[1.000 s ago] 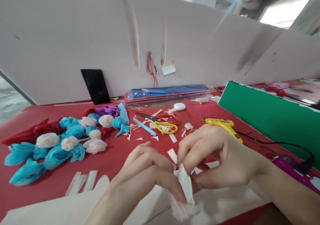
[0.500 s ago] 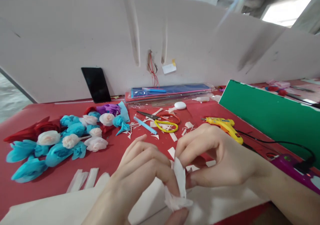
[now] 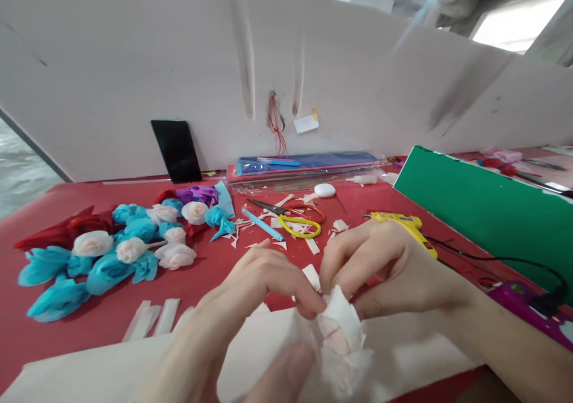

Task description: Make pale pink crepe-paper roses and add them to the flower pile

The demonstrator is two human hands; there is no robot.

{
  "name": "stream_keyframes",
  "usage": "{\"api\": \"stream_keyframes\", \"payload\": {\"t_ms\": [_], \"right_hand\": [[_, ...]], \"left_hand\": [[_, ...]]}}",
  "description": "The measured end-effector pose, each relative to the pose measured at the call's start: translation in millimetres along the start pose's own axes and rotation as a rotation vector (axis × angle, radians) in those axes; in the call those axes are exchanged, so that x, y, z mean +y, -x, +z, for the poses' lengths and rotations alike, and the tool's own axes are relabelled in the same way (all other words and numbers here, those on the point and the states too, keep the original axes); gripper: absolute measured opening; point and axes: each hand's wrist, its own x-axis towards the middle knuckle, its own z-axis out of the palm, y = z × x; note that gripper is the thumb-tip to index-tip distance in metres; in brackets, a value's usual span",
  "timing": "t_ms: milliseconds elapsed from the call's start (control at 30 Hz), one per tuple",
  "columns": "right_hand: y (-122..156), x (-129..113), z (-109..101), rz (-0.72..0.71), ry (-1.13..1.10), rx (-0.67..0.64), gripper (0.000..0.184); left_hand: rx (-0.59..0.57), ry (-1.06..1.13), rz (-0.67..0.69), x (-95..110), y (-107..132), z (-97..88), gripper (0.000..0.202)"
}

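Observation:
Both hands meet low in the middle of the view over a white sheet of crepe paper (image 3: 111,370). My left hand (image 3: 255,307) and my right hand (image 3: 385,268) are closed in pinches on a small white crepe paper flower (image 3: 342,337) with a faint pink centre. The left thumb lies under it, blurred and close to the camera. The flower sits crumpled between the fingertips, just above the sheet.
A pile of blue, white, red and purple paper flowers (image 3: 120,245) lies at the left. Scissors (image 3: 295,218), a blue pen (image 3: 262,225), a yellow glue gun (image 3: 403,225) with its cable, paper scraps, a black phone (image 3: 176,150), packs of coloured paper (image 3: 304,165) and a green board (image 3: 487,209) surround the hands.
The upright white paper strip has been wrapped round into a fuller, crumpled flower shape. Both hands shifted slightly right and lower, and the left thumb came up underneath.

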Motion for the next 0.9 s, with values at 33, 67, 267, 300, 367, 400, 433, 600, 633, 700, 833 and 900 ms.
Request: {"api": "stream_keyframes", "payload": {"t_ms": [33, 67, 267, 300, 367, 400, 433, 600, 633, 700, 833, 900], "right_hand": [[0, 0, 0, -0.004, -0.007, -0.006, 0.006], [-1, 0, 0, -0.005, -0.018, -0.014, 0.006], [-2, 3, 0, -0.033, -0.089, -0.009, 0.003], [-1, 3, 0, -0.039, -0.088, -0.007, 0.002], [-1, 4, -1, -0.043, -0.087, -0.005, 0.003], [-1, 4, -1, -0.041, -0.087, -0.008, 0.003], [-1, 4, -2, -0.041, -0.091, -0.009, 0.003], [-1, 3, -2, -0.001, -0.110, -0.012, 0.003], [-1, 4, -1, 0.016, -0.120, -0.025, 0.003], [0, 6, 1, 0.046, -0.147, -0.057, 0.005], [-1, 13, 5, 0.049, -0.237, -0.098, 0.006], [-1, 15, 5, 0.066, -0.258, -0.114, 0.006]], "left_hand": [[0.024, 0.057, -0.018, 1, 2, 1.6, 0.009], [0.045, 0.121, -0.047, 2, 5, 3.4, 0.007], [0.044, 0.279, -0.094, 5, 7, 8.5, 0.013], [0.039, 0.280, -0.080, 4, 6, 8.6, 0.013], [0.035, 0.286, -0.056, 1, 4, 8.5, 0.011], [0.037, 0.285, -0.044, -1, 4, 8.3, 0.009], [0.036, 0.285, -0.032, -3, 4, 7.8, 0.008], [0.011, 0.315, -0.047, -13, 5, 2.3, 0.018], [0.016, 0.320, -0.089, -13, 4, 1.2, 0.015], [0.015, 0.324, -0.162, -14, 2, -0.2, 0.015], [-0.119, 0.407, -0.157, -14, -4, -0.4, 0.016], [-0.165, 0.486, -0.173, -14, -5, 0.6, 0.017]]}}
